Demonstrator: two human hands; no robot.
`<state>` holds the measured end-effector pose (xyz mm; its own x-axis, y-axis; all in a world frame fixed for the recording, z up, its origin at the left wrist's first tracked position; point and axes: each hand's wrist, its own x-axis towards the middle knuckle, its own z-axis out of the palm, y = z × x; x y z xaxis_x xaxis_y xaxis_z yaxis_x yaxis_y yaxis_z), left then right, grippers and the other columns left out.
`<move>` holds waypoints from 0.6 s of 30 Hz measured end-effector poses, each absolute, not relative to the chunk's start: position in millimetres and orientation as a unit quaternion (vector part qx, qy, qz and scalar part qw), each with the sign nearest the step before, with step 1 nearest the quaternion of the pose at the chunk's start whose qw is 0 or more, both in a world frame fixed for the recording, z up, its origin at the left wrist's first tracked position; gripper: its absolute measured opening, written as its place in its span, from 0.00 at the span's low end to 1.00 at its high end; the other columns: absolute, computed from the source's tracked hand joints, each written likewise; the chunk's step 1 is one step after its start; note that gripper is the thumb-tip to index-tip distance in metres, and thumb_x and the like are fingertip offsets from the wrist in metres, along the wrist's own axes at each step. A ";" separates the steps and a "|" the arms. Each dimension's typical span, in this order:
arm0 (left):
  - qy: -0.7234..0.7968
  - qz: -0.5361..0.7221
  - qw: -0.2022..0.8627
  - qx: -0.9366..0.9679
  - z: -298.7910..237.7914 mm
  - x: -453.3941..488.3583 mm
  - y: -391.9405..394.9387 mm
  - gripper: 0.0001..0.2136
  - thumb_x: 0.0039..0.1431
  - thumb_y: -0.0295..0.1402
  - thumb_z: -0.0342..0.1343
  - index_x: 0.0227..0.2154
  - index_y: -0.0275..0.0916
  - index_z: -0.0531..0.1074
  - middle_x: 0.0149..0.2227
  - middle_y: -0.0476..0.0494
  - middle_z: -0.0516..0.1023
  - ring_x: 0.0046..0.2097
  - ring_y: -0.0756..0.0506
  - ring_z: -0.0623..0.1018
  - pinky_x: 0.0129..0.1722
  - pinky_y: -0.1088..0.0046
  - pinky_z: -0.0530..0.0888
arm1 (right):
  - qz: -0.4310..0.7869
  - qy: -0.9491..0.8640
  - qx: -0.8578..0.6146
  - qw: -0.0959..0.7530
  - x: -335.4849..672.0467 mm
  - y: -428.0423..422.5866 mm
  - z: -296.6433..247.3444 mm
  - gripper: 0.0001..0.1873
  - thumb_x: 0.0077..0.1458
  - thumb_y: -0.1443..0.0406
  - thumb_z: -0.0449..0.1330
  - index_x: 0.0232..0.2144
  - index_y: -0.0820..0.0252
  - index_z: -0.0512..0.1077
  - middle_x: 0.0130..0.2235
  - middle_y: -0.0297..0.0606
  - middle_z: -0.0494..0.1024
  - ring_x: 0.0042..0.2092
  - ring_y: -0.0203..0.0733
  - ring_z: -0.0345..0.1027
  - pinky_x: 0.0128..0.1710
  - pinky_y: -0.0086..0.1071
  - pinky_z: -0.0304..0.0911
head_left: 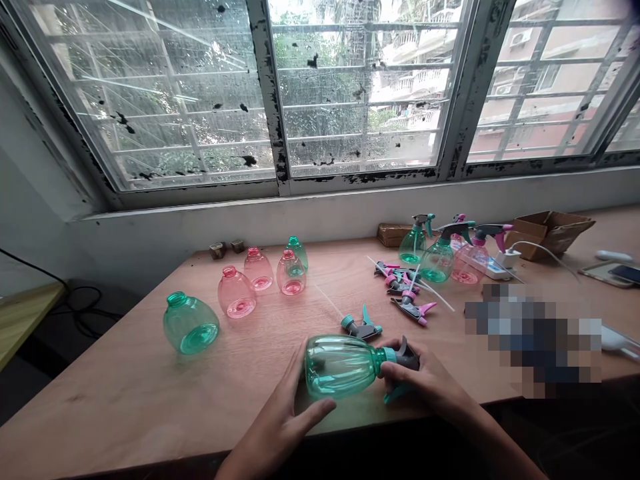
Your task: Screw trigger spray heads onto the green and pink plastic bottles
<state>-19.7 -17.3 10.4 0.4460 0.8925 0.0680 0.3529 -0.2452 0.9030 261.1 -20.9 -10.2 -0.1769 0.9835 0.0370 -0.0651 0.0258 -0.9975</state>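
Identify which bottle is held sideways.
The green bottle in the right hand, its base at the left hand; the other bottles stand upright on the table.

Wooden table (125, 407): pink bottles (237, 293), green bottles (190, 327), loose spray heads (361, 329), spray-topped bottles (437, 261), cardboard box (537, 238).

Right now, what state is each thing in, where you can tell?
Held green bottle: on its side, sprayer at its mouth
Right hand: closed around that sprayer
Left hand: spread at the bottle's base
Loose green sprayer: lying down
Pink sprayers: heaped
Left pink bottles: upright, uncapped
Left green bottles: upright, uncapped
Rear right bottles: upright, sprayers fitted
Cardboard box: open
Charger: plugged in
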 end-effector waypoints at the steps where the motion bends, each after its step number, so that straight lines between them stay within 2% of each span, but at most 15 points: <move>1: 0.429 0.307 0.436 0.729 10.5 -19.5 -17.6 0.39 0.62 0.43 0.60 0.70 0.47 0.46 0.72 0.42 0.52 0.72 0.35 0.50 0.71 0.53 0.47 | 0.548 -0.533 -0.429 0.481 261.1 -20.9 -10.6 0.21 0.52 0.54 0.70 0.42 0.61 0.73 0.25 0.33 0.79 0.28 0.42 0.74 0.31 0.34 0.69; 4: 0.431 0.311 0.444 0.721 10.8 -18.0 -17.4 0.41 0.60 0.40 0.63 0.70 0.49 0.44 0.71 0.43 0.53 0.71 0.35 0.52 0.70 0.52 0.50 | 0.541 -0.530 -0.428 0.493 261.0 -20.4 -11.5 0.20 0.53 0.54 0.69 0.41 0.61 0.73 0.25 0.33 0.80 0.29 0.42 0.74 0.31 0.33 0.70; 9: 0.412 0.328 0.454 0.718 11.0 -14.9 -15.9 0.40 0.57 0.35 0.65 0.68 0.47 0.49 0.68 0.40 0.60 0.69 0.35 0.59 0.69 0.54 0.55 | 0.545 -0.527 -0.423 0.497 261.0 -20.2 -11.8 0.19 0.53 0.55 0.70 0.41 0.61 0.73 0.26 0.33 0.80 0.29 0.41 0.74 0.31 0.32 0.69; 13: 0.389 0.351 0.456 0.719 8.4 -14.7 -16.0 0.39 0.62 0.33 0.60 0.69 0.50 0.43 0.70 0.41 0.57 0.69 0.37 0.60 0.69 0.54 0.53 | 0.550 -0.529 -0.422 0.490 261.1 -20.4 -12.5 0.20 0.53 0.55 0.70 0.42 0.61 0.73 0.25 0.32 0.80 0.28 0.41 0.74 0.31 0.32 0.70; 18: 0.402 0.328 0.476 0.710 5.4 -19.3 -16.1 0.46 0.59 0.38 0.64 0.70 0.50 0.37 0.72 0.41 0.50 0.71 0.35 0.52 0.70 0.52 0.49 | 0.547 -0.522 -0.421 0.501 260.8 -20.0 -12.1 0.19 0.53 0.55 0.70 0.41 0.61 0.73 0.26 0.32 0.80 0.28 0.40 0.74 0.30 0.30 0.70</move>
<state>-19.3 -16.1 5.4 0.4620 0.8831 0.0822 0.2589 -0.2229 0.9398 260.8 -20.0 -12.1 -0.1429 0.9878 0.0613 -0.1085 0.0459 -0.9930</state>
